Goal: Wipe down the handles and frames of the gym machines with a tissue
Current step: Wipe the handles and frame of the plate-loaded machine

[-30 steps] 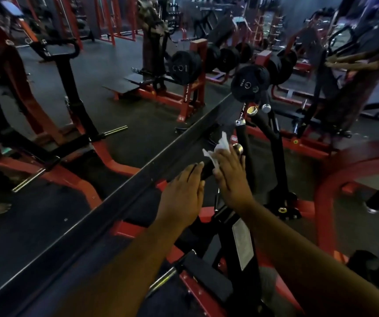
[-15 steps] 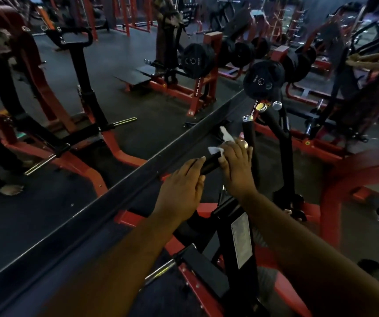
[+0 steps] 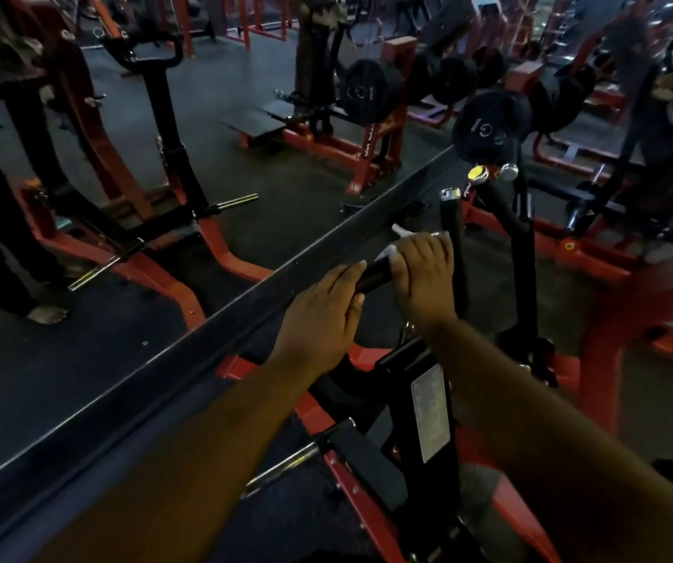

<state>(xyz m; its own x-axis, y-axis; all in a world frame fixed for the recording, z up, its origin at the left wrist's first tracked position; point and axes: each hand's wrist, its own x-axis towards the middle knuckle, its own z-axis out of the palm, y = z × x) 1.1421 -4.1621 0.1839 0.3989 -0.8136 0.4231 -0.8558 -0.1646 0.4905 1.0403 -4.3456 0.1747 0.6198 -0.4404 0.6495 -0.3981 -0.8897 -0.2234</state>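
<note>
Tissue point(image 3: 392, 250) under right-hand fingers point(image 3: 416, 253) curled over black handle point(image 3: 375, 274)

Both arms outstretched, left hand point(image 3: 318, 314) flat, right hand point(image 3: 424, 274) curled.

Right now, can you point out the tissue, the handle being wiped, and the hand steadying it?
tissue point(image 3: 392, 250): head view, white fold showing past the fingertips.
handle point(image 3: 375, 274): head view, bare black grip between both hands.
left hand point(image 3: 318, 319): head view, back of the hand.
</note>
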